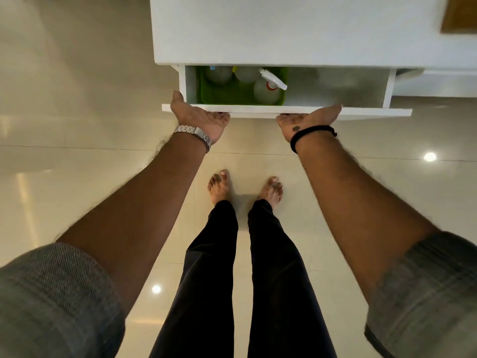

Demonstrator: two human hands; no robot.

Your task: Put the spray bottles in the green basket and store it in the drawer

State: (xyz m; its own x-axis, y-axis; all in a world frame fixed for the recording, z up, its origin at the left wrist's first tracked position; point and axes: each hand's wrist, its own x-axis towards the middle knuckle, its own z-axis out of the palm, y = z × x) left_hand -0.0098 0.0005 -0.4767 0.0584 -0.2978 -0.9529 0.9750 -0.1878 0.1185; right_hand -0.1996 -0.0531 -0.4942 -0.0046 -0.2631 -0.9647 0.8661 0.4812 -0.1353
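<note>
The green basket [206,95] sits in the left part of the white drawer [361,112], which stands partly out from under the white counter [258,34]. Three pale spray bottles stand in the basket: one at the back left [219,74], one behind the middle [246,74], and one at the front right [265,93] with a white trigger head. My left hand [198,117] holds the drawer front near its left end, thumb on top. My right hand [307,120] holds the same front panel further right, fingers hidden under its edge.
The drawer's right half [335,89] is bare white. Glossy beige floor tiles [77,164] spread all around. My bare feet [245,189] stand just below the drawer front. A wooden board [459,16] lies at the counter's far right.
</note>
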